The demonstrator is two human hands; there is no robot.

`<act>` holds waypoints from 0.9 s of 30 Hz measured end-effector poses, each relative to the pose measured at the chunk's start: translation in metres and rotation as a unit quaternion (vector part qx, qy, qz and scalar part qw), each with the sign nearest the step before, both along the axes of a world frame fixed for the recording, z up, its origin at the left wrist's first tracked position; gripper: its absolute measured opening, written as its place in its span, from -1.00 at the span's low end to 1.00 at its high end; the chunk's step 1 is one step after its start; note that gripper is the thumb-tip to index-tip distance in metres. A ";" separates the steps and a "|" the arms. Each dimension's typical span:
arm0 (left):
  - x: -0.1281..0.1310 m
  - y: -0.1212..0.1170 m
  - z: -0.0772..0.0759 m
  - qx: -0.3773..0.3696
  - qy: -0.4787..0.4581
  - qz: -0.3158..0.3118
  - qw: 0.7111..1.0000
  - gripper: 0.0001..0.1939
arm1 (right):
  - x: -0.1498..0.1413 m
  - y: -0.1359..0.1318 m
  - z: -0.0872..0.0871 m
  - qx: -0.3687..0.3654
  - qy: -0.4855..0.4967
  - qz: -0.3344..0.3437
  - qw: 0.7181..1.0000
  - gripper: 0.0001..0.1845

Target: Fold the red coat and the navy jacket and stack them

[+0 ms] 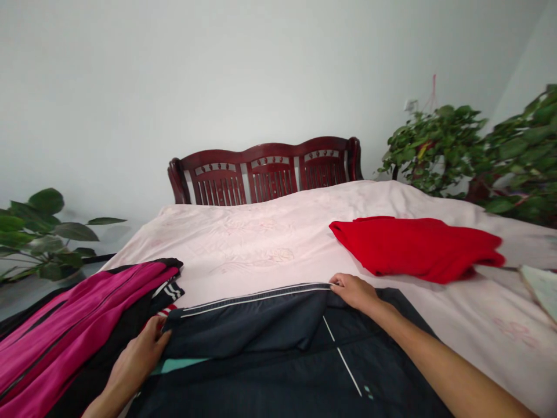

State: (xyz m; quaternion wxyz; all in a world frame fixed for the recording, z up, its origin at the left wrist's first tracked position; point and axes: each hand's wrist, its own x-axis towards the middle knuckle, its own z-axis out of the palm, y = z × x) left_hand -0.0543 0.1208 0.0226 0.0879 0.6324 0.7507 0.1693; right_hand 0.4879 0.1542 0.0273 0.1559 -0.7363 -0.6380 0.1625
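Observation:
A dark navy garment with thin white stripes lies spread on the bed in front of me. My left hand is closed on its left corner, fingers pinching the folded edge. My right hand grips the far right end of the same folded, white-piped edge. The upper part of the garment is folded over toward me between both hands. A teal patch shows under the fold near my left hand.
A magenta and black jacket lies at the left. A folded red garment rests at the right on the pale pink bedsheet. A dark wooden bench back stands behind the bed. Leafy plants stand at both sides.

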 end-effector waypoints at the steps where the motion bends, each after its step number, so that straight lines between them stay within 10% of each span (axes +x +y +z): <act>1: 0.002 -0.002 0.002 -0.020 0.028 0.005 0.999 -0.68 | -0.002 -0.001 0.004 -0.002 -0.009 -0.002 1.000 -0.73; 7: 0.032 -0.003 0.017 0.093 0.214 -0.087 0.968 -0.44 | -0.054 -0.025 0.021 0.141 -0.114 0.089 0.979 -0.49; 12: 0.060 0.001 -0.017 0.104 0.195 -0.228 0.948 -0.44 | -0.098 -0.045 -0.001 0.150 -0.120 0.280 0.941 -0.32; 18: 0.044 0.004 -0.060 0.168 0.260 -0.273 0.911 -0.41 | -0.054 -0.039 -0.027 0.103 -0.162 0.277 0.941 -0.30; 27: 0.021 -0.001 -0.061 0.165 0.241 -0.303 0.907 -0.44 | 0.002 -0.058 -0.038 0.127 -0.167 0.193 0.958 -0.36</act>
